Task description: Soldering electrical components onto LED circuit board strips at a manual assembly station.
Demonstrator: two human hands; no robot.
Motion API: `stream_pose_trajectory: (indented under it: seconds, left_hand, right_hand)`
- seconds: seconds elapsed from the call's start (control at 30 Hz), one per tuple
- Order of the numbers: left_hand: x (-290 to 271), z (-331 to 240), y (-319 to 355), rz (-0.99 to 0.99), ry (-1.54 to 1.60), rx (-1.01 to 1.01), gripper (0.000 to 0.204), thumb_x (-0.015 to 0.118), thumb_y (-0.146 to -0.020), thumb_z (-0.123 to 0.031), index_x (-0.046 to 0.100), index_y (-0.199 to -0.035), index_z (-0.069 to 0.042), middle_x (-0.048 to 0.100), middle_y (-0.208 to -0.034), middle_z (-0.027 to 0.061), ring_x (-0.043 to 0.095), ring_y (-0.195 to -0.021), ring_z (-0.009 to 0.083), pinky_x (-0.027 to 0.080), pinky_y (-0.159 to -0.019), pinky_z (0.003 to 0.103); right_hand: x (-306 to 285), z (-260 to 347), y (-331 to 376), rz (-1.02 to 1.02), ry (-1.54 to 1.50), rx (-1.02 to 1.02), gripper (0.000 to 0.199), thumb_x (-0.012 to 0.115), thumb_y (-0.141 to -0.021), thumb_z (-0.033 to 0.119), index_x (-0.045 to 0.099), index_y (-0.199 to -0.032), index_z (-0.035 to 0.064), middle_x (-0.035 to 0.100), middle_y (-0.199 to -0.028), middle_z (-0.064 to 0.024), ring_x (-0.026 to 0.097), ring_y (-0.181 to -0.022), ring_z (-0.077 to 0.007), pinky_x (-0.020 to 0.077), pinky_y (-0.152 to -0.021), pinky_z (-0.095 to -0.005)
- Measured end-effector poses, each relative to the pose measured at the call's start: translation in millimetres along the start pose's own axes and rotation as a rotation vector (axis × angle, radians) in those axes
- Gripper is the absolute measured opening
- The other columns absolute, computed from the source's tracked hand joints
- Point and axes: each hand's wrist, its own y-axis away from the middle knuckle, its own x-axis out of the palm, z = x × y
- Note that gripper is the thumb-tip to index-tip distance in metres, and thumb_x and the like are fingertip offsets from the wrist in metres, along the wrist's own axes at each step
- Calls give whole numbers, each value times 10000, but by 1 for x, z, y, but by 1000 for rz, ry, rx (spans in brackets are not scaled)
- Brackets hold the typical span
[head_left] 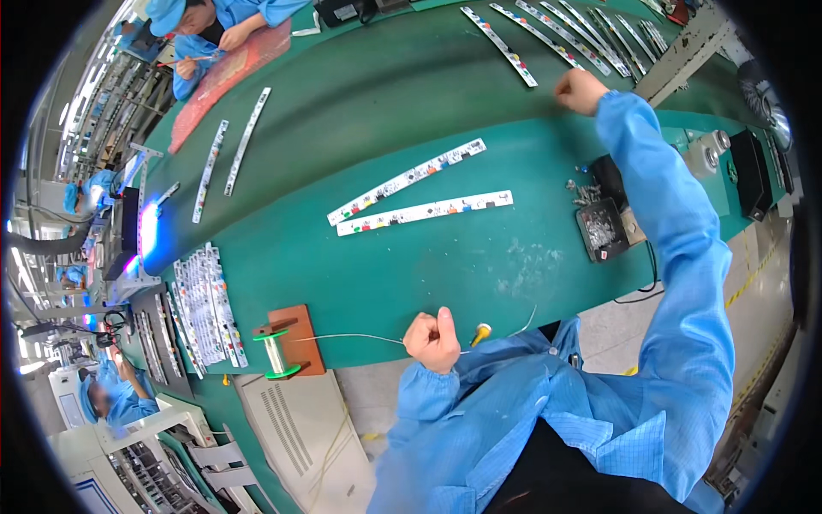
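Observation:
My left hand (432, 341) is closed round a thin solder wire (360, 335) at the near edge of the green table, thumb up. The wire runs left to a green-rimmed spool (275, 356) on a brown stand (301, 330), and its loose end pokes out to the right of the hand. My right hand (582, 91) reaches far forward, fingers curled, just beside the near end of a white circuit board strip (538, 36). What those fingers hold, if anything, is hidden. Between my arms lie two white circuit board strips (407, 182), (425, 213) with coloured parts.
More board strips (599, 38) lie at the far right, near a metal post (689, 56). A stack of strips (204, 300) sits at the left. A black parts tray (602, 230) is under my right arm. Across the table a co-worker (214, 34) works over a pink mat (231, 81).

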Motion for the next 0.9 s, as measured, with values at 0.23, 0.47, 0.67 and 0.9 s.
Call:
stream_pose_trajectory:
  seconds: [0.23,0.47,0.67,0.9]
  left_hand:
    - [-1,4,0,36,52,19,337,624,-844,17,408,-597,-59,428,-487,-8,339,-445,41,246,-412,232]
    - [1,8,4,59,101,18,339,630,-851,8,416,-597,-63,445,-493,-13,354,-450,29,248,-414,221]
    - [5,6,6,56,128,-52,333,638,-847,5,430,-596,-64,443,-506,-21,345,-462,26,246,-420,219]
    - [-69,-118,-89,138,128,443,80,592,-798,25,549,-754,-27,565,-617,97,510,-555,173,393,-507,252]
  right_hand:
    - [-8,70,123,289,102,-99,173,578,-686,58,696,-807,22,684,-775,-147,660,-737,-307,532,-701,-384]
    - [14,67,125,238,400,-66,224,582,-714,65,708,-895,103,678,-819,-138,648,-827,-334,519,-766,-419]
    - [3,59,129,195,271,-63,265,587,-756,99,689,-999,111,673,-893,-155,642,-852,-329,520,-768,-412]
    - [-140,131,241,-636,-271,-272,241,593,-905,129,655,-1125,51,665,-1052,-72,613,-938,-153,465,-859,-269]
